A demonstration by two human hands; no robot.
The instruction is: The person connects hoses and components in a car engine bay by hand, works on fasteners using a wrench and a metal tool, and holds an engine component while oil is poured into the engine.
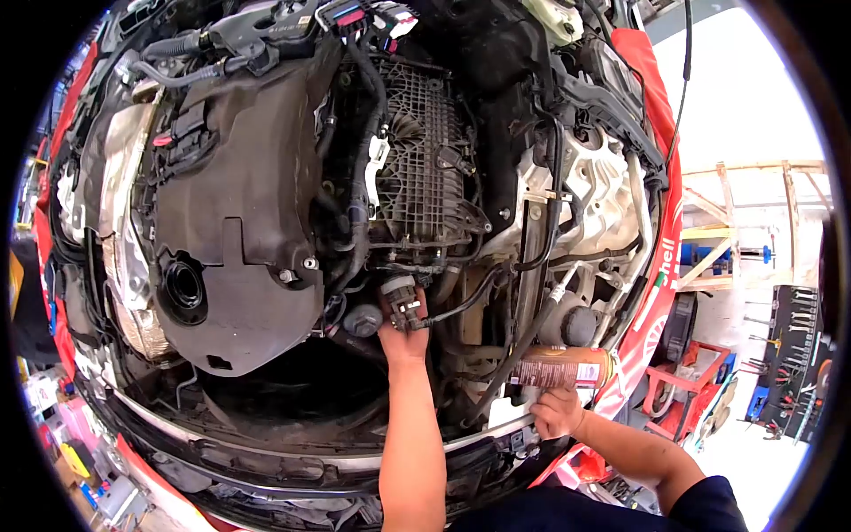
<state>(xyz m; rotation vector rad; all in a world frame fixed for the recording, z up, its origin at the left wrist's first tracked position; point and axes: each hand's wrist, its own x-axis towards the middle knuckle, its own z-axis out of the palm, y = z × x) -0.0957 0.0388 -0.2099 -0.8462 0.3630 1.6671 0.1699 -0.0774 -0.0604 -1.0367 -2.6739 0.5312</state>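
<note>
Low in the centre of the engine bay, my left hand (pixel 404 337) is wrapped round a dark part with a grey rim, a throttle-body-like piece (pixel 402 303), just below the ribbed black manifold (pixel 421 160). A thin black hose runs from that part to the right. My right hand (pixel 557 413) has its fingers curled at the underside of a brown spray can (pixel 564 366), which lies on its side near the right front edge of the bay. Whether those fingers grip the can is not clear.
The large dark engine cover (pixel 239 204) fills the left of the bay. A metal front crossbar (pixel 266 454) runs before it. Red fender covers (pixel 651 301) line both sides. On the right stand a red tool cart (pixel 691 381) and a tool board (pixel 792 363).
</note>
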